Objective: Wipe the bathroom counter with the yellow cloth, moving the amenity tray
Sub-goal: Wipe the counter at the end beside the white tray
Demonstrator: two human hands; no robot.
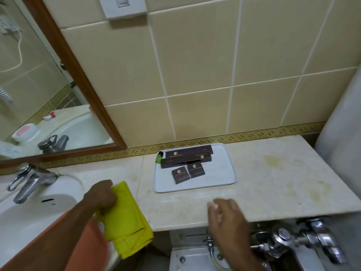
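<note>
A folded yellow cloth [127, 220] hangs over the counter's front edge beside the sink, and my left hand [101, 196] is shut on its upper corner. The white amenity tray [216, 182] lies on the beige marble counter [273, 182] near the back wall. It carries several dark brown boxes [187, 161] and a small green item [159, 157]. My right hand [226, 218] hovers blurred over the counter's front edge, below the tray, fingers apart and holding nothing.
A white sink [29, 216] with a chrome faucet [29, 182] sits at the left under a wood-framed mirror [74, 61]. Chrome pipes and valves [293, 239] and a white toilet fixture [195, 257] lie below the counter edge. Yellowish stains mark the counter's right side.
</note>
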